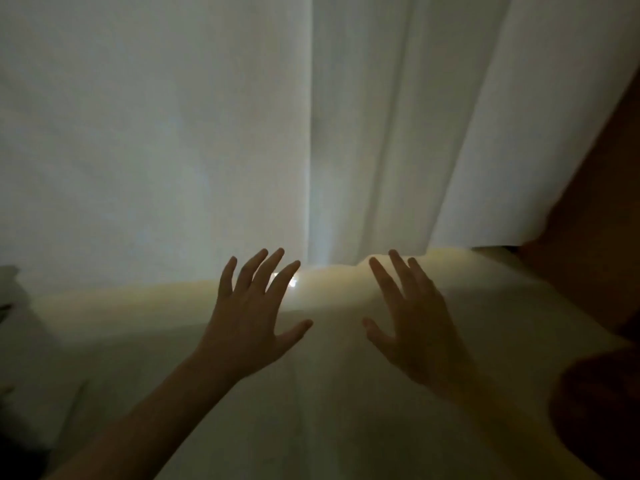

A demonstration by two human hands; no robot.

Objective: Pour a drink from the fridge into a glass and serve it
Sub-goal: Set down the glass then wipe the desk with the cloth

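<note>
The scene is dim. My left hand (pixel 251 317) is stretched forward with its fingers spread and holds nothing. My right hand (pixel 410 317) is held out beside it, also with fingers apart and nothing in it. Both hover over a pale flat surface (pixel 329 393) just in front of a white curtain (pixel 242 133). No fridge, drink or glass is in view.
The white curtain hangs in folds across the whole upper view, with a small bright spot of light (pixel 294 280) at its lower edge. A brown wall or panel (pixel 595 202) runs down the right side. A dark rounded shape (pixel 602 410) sits at the lower right.
</note>
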